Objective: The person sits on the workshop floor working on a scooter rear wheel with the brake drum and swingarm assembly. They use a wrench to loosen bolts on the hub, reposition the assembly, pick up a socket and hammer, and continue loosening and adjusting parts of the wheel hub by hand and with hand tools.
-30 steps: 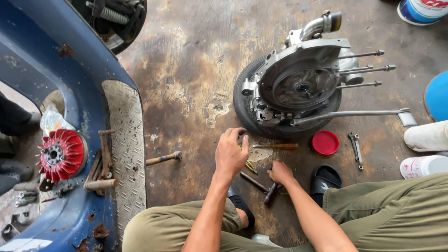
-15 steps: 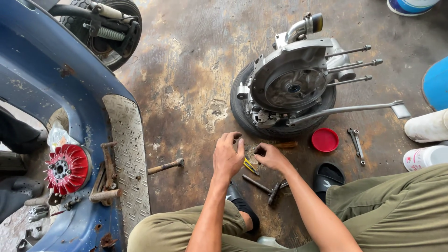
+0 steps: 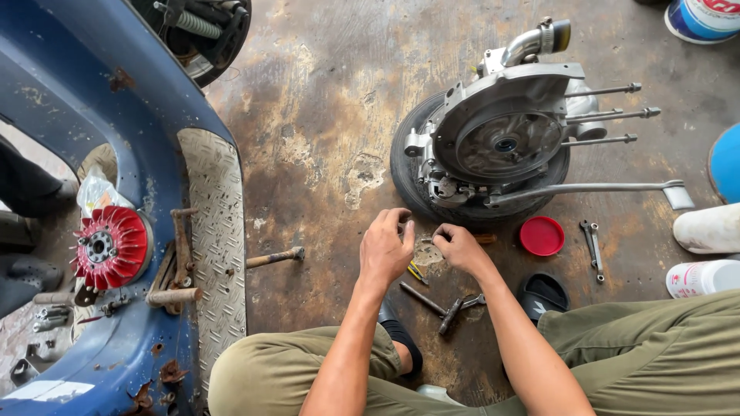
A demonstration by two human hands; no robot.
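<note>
Seen from above, seated on a stained concrete floor (image 3: 324, 100) beside a dismantled scooter

Change over the last second: left hand (image 3: 385, 246) no longer flat and spread over the small parts, now lifted and curled; right hand (image 3: 460, 248) drawn up from near the T-handled wrench (image 3: 445, 306) to meet it. Both hands now close together, fingertips almost touching, just at 6 o'clock of the engine block (image 3: 497, 139) lying on its tyre (image 3: 408, 185). Judged from that: sorting on the floor given up for handling one small piece between the two hands

Grip, left: fingers bent inward, thumb and forefinger pinched nearly closed, apparently on a tiny item too small to name. Grip, right: fingers curled in a loose fist, tips nipped together near a brown-handled tool (image 3: 484, 239) on the floor; whether anything sits inside cannot be told

Around the hands: yellow-handled small tool (image 3: 416, 271) at 6 o'clock of the left hand, T-handled wrench further toward the knees, red round lid (image 3: 541, 236) at 3 o'clock of the right hand, spanner (image 3: 592, 243) beyond it, black sandal (image 3: 543, 295) at 4 o'clock. Rusty hammer (image 3: 275, 257) at 9 o'clock, next to the blue scooter body (image 3: 116, 115) with its checker-plate footboard (image 3: 216, 231) and a red finned flywheel (image 3: 112, 246)
</note>
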